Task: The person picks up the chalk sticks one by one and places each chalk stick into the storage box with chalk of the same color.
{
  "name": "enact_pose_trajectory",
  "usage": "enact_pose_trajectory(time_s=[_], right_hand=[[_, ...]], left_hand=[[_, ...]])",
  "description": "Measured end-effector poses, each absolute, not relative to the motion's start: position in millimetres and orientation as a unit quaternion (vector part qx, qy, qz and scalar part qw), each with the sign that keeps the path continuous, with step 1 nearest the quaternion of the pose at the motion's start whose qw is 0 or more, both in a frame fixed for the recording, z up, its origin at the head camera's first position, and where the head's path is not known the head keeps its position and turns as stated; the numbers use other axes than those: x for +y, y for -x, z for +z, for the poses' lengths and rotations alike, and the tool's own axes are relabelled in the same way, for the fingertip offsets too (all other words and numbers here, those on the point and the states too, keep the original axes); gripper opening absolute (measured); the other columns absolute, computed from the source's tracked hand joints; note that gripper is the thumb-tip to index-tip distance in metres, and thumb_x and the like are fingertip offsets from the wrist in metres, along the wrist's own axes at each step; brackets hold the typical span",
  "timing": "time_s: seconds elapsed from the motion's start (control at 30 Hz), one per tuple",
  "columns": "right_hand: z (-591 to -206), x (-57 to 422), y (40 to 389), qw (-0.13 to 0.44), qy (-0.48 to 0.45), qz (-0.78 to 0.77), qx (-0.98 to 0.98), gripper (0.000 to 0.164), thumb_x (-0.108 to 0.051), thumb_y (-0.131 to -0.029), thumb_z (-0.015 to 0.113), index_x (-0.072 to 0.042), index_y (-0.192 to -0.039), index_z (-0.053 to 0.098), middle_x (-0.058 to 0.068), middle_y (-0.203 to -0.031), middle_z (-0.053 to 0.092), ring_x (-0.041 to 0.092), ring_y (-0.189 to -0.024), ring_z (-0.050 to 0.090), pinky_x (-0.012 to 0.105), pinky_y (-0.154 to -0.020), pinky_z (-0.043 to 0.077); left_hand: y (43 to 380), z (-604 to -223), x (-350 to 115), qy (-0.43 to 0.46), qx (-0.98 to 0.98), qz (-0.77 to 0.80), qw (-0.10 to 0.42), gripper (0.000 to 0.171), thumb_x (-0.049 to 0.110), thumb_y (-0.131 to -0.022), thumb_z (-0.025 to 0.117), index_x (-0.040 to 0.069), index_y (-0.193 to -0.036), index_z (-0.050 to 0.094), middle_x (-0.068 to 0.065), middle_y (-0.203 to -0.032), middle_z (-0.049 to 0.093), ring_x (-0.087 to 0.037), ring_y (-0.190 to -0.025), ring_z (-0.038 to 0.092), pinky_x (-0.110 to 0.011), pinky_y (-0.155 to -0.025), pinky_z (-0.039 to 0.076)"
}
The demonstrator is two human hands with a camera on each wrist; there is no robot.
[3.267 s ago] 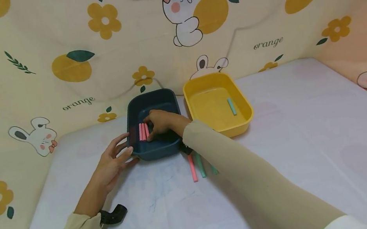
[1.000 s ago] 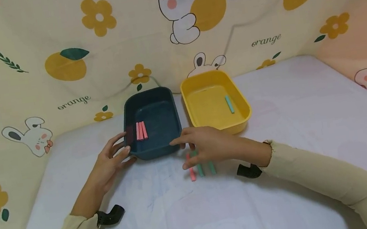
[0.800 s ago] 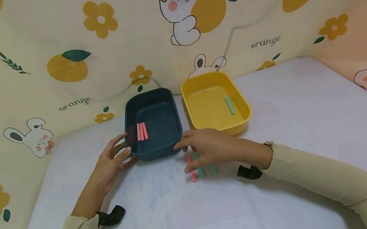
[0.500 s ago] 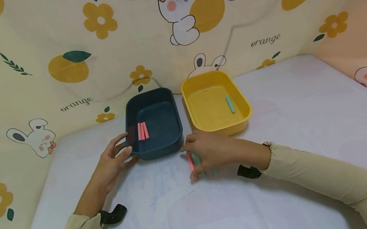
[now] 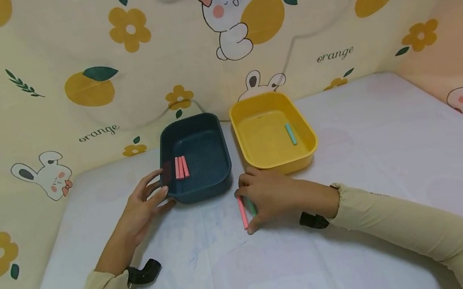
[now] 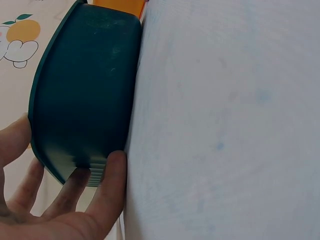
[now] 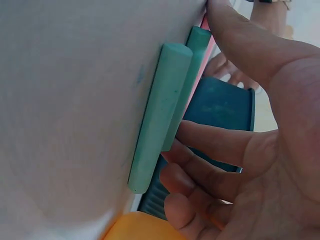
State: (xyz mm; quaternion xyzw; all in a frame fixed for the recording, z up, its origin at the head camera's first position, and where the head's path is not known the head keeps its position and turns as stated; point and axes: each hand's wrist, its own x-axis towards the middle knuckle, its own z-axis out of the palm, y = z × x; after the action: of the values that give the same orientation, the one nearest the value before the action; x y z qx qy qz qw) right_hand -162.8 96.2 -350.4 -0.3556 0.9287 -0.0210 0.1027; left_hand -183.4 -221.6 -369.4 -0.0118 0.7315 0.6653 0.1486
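My right hand (image 5: 270, 196) pinches a pink chalk stick (image 5: 242, 212) end to end on the table, thumb at its near end and index finger at its far end. Close beside it lie two green chalk sticks (image 7: 161, 117), one (image 5: 251, 206) partly covered by the hand in the head view; neither is gripped. My left hand (image 5: 142, 205) rests its spread fingers against the left side of the dark blue tray (image 5: 202, 192). Several pink chalk sticks (image 5: 181, 167) lie together in that tray. In the yellow tray (image 5: 276, 161) lies one green chalk stick (image 5: 291, 134).
Both trays stand side by side at the back of the white-covered table (image 5: 233, 274), before a patterned cloth backdrop (image 5: 181, 47). A black wrist device (image 5: 144, 272) is worn at each sleeve cuff.
The right hand came out of the dark blue tray, moved right and down to the chalk on the table, then closed its thumb and index finger on the pink stick. The left hand stayed put.
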Motion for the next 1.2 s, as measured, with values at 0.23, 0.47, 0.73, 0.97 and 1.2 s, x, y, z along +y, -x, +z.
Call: enact_pose_trajectory(time_s=[0.23, 0.47, 0.73, 0.97, 1.2], right_hand=[[-353.2, 96.5, 162.5, 0.099, 0.351, -0.022, 0.931, 0.084, -0.072, -0.071, 0.075, -0.019, -0.134, 0.062, 0.000, -0.130, 0.056, 0.017, -0.114, 0.043, 0.031, -0.093, 0.048], [-352.5, 95.1, 161.9, 0.097, 0.353, -0.029, 0.930, 0.083, -0.072, -0.071, 0.074, -0.019, -0.133, 0.062, 0.000, -0.130, 0.056, 0.017, -0.116, 0.044, 0.033, -0.099, 0.047], [-352.5, 95.1, 162.3, 0.087, 0.358, -0.035, 0.929, 0.084, -0.073, -0.070, 0.075, -0.019, -0.133, 0.062, 0.000, -0.128, 0.057, 0.017, -0.114, 0.046, 0.032, -0.099, 0.047], [-347.5, 94.0, 161.9, 0.098, 0.347, -0.054, 0.931, 0.086, -0.073, -0.068, 0.075, -0.022, -0.136, 0.061, -0.001, -0.132, 0.056, 0.015, -0.114, 0.047, 0.032, -0.099, 0.048], [-344.7, 93.3, 161.0, 0.101, 0.347, -0.079, 0.929, 0.085, -0.070, -0.068, 0.078, -0.023, -0.136, 0.061, -0.001, -0.131, 0.056, 0.015, -0.112, 0.048, 0.031, -0.095, 0.050]], left_hand=[[182.9, -368.5, -220.8, 0.013, 0.732, 0.665, 0.150, 0.067, 0.022, -0.100, 0.061, 0.025, -0.157, 0.026, -0.016, -0.160, 0.024, -0.019, -0.117, 0.056, -0.052, -0.112, 0.041], [183.7, -369.0, -221.2, 0.026, 0.732, 0.664, 0.150, 0.067, 0.022, -0.100, 0.061, 0.026, -0.157, 0.026, -0.014, -0.161, 0.024, -0.029, -0.128, 0.049, -0.051, -0.111, 0.043], [185.2, -368.6, -220.9, 0.032, 0.729, 0.666, 0.153, 0.066, 0.020, -0.101, 0.059, 0.028, -0.157, 0.026, -0.014, -0.162, 0.021, -0.036, -0.140, 0.038, -0.051, -0.112, 0.041], [186.9, -370.0, -221.5, 0.033, 0.727, 0.668, 0.153, 0.064, 0.017, -0.101, 0.057, 0.028, -0.157, 0.026, -0.014, -0.163, 0.020, -0.037, -0.143, 0.035, -0.053, -0.114, 0.039], [186.7, -371.6, -222.8, 0.027, 0.729, 0.668, 0.151, 0.064, 0.019, -0.101, 0.059, 0.027, -0.156, 0.027, -0.014, -0.162, 0.022, -0.037, -0.142, 0.036, -0.052, -0.113, 0.041]])
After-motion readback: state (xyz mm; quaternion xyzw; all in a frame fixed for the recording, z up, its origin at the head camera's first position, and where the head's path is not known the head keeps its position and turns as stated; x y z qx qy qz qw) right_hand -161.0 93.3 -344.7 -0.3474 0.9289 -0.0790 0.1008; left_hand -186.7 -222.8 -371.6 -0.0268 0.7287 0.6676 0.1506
